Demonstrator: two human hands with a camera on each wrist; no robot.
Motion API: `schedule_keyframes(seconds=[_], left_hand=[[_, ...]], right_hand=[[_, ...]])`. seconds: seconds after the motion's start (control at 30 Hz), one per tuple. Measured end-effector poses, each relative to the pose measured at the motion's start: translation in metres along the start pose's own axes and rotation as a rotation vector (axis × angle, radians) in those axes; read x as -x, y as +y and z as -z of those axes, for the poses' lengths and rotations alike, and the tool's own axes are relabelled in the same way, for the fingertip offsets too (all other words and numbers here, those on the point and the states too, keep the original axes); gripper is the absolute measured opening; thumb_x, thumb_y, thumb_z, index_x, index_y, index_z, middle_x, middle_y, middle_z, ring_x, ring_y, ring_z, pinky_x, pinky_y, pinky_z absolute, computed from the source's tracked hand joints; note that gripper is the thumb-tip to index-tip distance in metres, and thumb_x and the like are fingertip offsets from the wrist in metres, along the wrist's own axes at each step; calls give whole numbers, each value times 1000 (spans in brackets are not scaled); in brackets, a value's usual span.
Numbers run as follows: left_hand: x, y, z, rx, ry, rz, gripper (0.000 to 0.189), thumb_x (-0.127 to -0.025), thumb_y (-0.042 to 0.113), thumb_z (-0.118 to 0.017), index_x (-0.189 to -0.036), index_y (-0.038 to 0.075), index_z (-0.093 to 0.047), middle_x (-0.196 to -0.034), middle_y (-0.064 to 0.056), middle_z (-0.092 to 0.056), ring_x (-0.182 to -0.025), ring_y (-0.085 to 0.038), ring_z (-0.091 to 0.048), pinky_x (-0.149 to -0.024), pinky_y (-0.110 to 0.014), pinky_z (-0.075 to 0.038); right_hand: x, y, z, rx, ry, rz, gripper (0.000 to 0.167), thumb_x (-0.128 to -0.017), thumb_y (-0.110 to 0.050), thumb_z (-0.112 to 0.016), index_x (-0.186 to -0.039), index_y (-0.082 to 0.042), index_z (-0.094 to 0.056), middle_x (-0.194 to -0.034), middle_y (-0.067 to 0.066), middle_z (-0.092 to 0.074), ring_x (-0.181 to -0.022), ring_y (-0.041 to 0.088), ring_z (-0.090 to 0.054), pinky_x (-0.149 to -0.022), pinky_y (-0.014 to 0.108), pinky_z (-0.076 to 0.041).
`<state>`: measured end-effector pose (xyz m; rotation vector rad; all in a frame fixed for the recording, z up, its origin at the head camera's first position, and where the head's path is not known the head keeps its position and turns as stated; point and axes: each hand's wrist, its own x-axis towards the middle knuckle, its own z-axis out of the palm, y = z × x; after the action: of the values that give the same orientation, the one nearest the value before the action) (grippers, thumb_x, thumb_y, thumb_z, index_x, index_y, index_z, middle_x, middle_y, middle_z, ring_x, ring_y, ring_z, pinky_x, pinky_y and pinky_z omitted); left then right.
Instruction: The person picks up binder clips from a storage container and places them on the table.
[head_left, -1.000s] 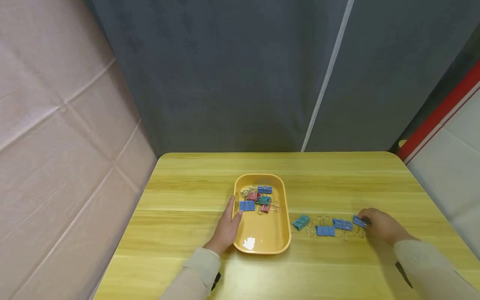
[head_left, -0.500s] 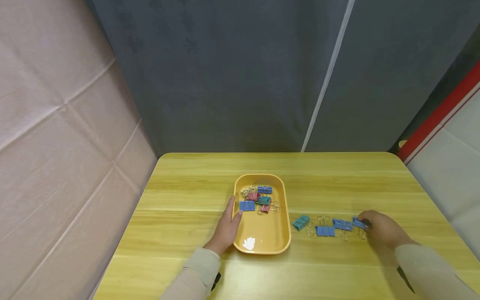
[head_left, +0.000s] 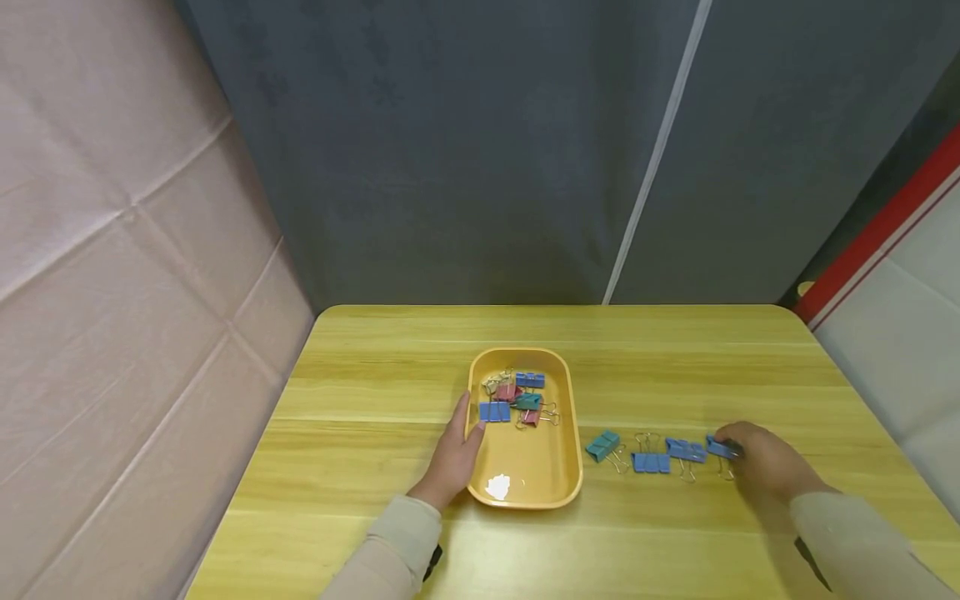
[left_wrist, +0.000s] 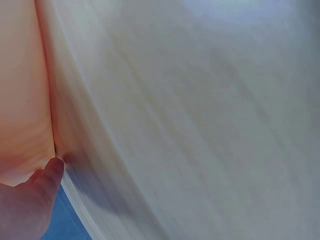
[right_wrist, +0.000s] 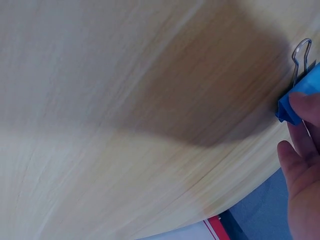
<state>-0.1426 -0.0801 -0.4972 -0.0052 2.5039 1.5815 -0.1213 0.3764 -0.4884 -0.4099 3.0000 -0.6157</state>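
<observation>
My left hand (head_left: pixel 450 462) grips the left wall of a yellow plastic tray (head_left: pixel 543 479), thumb over the rim and fingers along the outside. Several binder clips, among them a blue clip (head_left: pixel 494 412), a green clip (head_left: pixel 527 401) and a pink clip (head_left: pixel 507 392), lie in its far half. On the right, my right hand (head_left: pixel 772 458) pinches a blue binder clip (right_wrist: pixel 302 92) between thumb and fingers, close over the table. That clip is at the right end of a row with a green binder clip (head_left: pixel 603 446), a blue binder clip (head_left: pixel 650 462) and another blue binder clip (head_left: pixel 686 450).
The row of clips runs rightward from beside the tray across the wooden table (head_left: pixel 375 375). Behind the table's far edge hangs a dark grey curtain (head_left: pixel 450 167). A pale quilted-looking panel (head_left: pixel 135 292) stands on the left, and a red-edged white panel (head_left: pixel 930 275) on the right.
My right hand and the blue binder clip in it have shifted very slightly right and toward me. The left hand, tray and other clips stay put.
</observation>
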Motion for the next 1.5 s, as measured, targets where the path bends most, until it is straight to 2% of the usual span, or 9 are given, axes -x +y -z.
schedule_keyframes(seconds=[0.33,0.43,0.7,0.9,1.07,1.27,1.5], left_hand=[[0,0,0,11,-2,-4,62,-104,30,-41,-157,20,-10,-160,-10,-16,-143,-40,-19,-116,-56,-15],[0,0,1,16,-3,-5,62,-104,30,-41,-157,20,-10,-160,-10,-16,-143,-40,-19,-116,-56,-15],[-1,-2,0,20,-4,-4,62,-104,30,-41,-157,20,-10,-160,-10,-16,-144,-40,-19,-116,-56,-15],[-1,-2,-1,26,-6,-1,62,-104,31,-41,-157,20,-10,-160,-9,-16,-144,-39,-18,-116,-56,-14],[0,-3,-1,27,-7,-2,63,-104,31,-42,-157,20,-10,-160,-9,-16,-144,-39,-18,-116,-56,-14],[0,-3,-1,29,-8,-3,62,-104,31,-42,-157,20,-10,-160,-9,-16,-144,-39,-19,-116,-56,-15],[-1,-3,0,30,-8,-8,62,-104,30,-41,-157,20,-10,-160,-9,-16,-144,-39,-19,-116,-56,-14]], right_hand=[[3,4,-2,73,63,100,34,-70,10,-72,-103,4,-65,-104,21,-63,-97,44,-60,-83,57,-51],[5,2,0,91,72,108,36,-69,8,-74,-103,4,-65,-104,22,-62,-97,44,-59,-83,58,-50],[9,-11,11,90,7,13,42,-73,-2,-74,-112,7,-63,-116,29,-57,-107,49,-53,-88,62,-46],[9,-21,18,52,0,-47,59,-80,-20,-76,-127,6,-53,-130,31,-46,-115,53,-43,-89,67,-41],[7,-29,24,51,54,-27,66,-80,-23,-77,-133,4,-48,-134,30,-40,-119,53,-38,-88,68,-40],[5,-36,26,72,117,1,69,-78,-21,-79,-134,3,-46,-135,31,-40,-117,53,-39,-87,68,-40],[-2,-45,29,139,248,93,72,-72,-17,-82,-132,1,-48,-130,32,-44,-111,52,-44,-83,65,-42]])
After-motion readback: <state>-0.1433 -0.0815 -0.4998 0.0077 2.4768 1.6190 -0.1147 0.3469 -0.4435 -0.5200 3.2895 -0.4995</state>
